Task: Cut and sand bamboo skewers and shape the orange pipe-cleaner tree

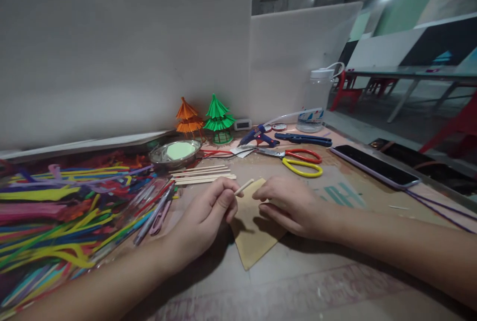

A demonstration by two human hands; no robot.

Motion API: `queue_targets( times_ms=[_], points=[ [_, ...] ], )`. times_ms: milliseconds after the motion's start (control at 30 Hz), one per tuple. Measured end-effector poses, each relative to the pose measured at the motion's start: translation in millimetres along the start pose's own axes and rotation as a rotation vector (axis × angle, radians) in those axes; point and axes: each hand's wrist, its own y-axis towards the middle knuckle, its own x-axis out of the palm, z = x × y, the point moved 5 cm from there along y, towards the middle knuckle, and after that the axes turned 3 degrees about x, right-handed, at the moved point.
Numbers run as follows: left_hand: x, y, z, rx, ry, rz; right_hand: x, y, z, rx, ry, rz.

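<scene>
My left hand [208, 214] pinches a short, pale wooden stick [245, 187] between thumb and fingers, its free end pointing up and right. Below it lies a tan piece of cardboard [257, 239] with one corner toward me. My right hand [298, 206] reaches over the right side of the cardboard, thumb and fingers apart, with nothing seen between them. Its fingertips are close to the stick but look separate from it. Several long wooden sticks [203, 177] lie just beyond my left hand.
Colourful pipe cleaners [55, 211] and pens [152, 219] crowd the left. Behind stand orange [188, 117] and green [219, 120] tree-shaped crafts, a metal dish [154, 154], and a blue glue gun [257, 136]. Scissors [303, 167], a box cutter [303, 139], a bottle [316, 92] and a phone [374, 164] lie rightward.
</scene>
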Motion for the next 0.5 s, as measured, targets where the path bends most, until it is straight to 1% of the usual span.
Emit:
queue_targets(
  times_ms=[100,167,267,333,400,500],
  points=[
    [0.9,-1.4,2.4,0.018,0.006,0.003,-3.2,-0.4,-3.5,0.002,0.014,0.05],
    [2.5,-2.7,6.3,0.018,0.015,0.007,-3.9,-0.2,-3.3,0.038,0.044,0.071],
    [4.9,-3.8,11.9,0.007,0.029,0.007,-1.1,-1.1,-1.2,0.095,0.087,0.059],
    [5.1,-3.6,14.6,0.013,0.067,0.011,1.2,-2.3,-0.7,0.099,0.102,0.041],
    [3.5,-2.8,15.9,0.042,0.169,0.028,1.7,-3.6,0.2,0.105,0.123,0.033],
    [0.8,-1.2,14.5,0.121,0.406,0.041,-0.2,-4.6,4.0,0.16,0.171,0.055]
  ],
)
